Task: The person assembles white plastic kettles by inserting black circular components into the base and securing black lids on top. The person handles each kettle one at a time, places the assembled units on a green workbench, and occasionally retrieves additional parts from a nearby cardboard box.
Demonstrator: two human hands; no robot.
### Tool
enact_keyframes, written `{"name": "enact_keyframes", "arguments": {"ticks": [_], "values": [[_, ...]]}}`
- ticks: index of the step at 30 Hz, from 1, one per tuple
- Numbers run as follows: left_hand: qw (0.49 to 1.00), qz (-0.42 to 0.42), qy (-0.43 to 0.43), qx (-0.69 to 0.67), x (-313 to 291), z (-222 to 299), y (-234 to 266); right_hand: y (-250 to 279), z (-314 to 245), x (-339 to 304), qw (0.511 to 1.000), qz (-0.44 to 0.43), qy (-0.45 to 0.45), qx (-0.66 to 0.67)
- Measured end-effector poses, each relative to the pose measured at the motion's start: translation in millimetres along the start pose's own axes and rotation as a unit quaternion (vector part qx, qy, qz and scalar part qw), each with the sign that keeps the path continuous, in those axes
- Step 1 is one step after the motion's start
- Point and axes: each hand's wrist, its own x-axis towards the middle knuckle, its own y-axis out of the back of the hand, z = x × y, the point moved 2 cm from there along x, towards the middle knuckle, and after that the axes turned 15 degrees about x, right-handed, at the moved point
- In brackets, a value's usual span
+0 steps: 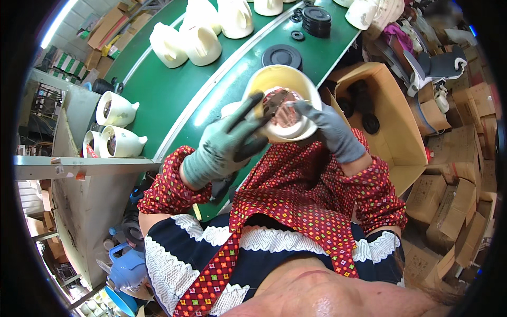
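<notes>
A cream plastic jug-like housing (255,79) is tilted towards me over the green table's near edge. Inside it sits a reddish-brown, patterned round part (285,108), its kind unclear. My right hand (338,132), in a grey glove, grips the housing's right side, with the thumb over the rim. My left hand (227,142), in a pale green glove with dark fingertips, is at the left rim. Its fingers are stretched out and apart, slightly blurred, and reach over the opening. Just behind the housing lies a black round disc (281,55).
Several cream jug bodies (200,45) stand on the green table (158,90); others lie at left (124,141). Black discs are stacked (317,21) at the far side. An open cardboard box (401,137) holding black parts stands right. A metal frame (90,162) borders my left.
</notes>
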Motion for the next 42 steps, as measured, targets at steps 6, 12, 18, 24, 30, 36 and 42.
{"name": "enact_keyframes", "arguments": {"ticks": [6, 12, 18, 24, 30, 36, 42], "values": [[0.830, -0.006, 0.388, -0.400, -67.7, -96.8, -98.4, 59.0, -7.8, -55.5, 0.994, -0.054, 0.057, 0.076], [0.564, -0.094, 0.371, -0.731, -98.4, -57.2, -148.1, 16.5, -27.2, -47.0, 0.987, -0.148, 0.023, -0.050], [0.507, 0.037, 0.322, -0.798, -106.9, -80.6, -149.0, 3.4, -27.7, 53.0, 0.944, -0.148, 0.100, -0.279], [0.472, 0.160, 0.412, -0.763, -53.7, -37.5, -81.9, 39.9, -8.1, 169.2, 0.552, 0.087, 0.180, -0.809], [0.772, 0.021, 0.372, -0.516, -62.9, -39.8, -73.3, 47.1, -19.1, 169.5, 0.593, 0.095, 0.169, -0.781], [0.914, -0.110, 0.321, -0.220, -74.2, -34.2, -81.8, -8.7, -34.3, 28.8, 0.848, -0.039, 0.305, -0.431], [0.808, -0.171, 0.351, -0.440, -112.6, -30.7, -132.7, -11.7, -17.5, -48.7, 0.890, -0.022, 0.268, -0.369]]}}
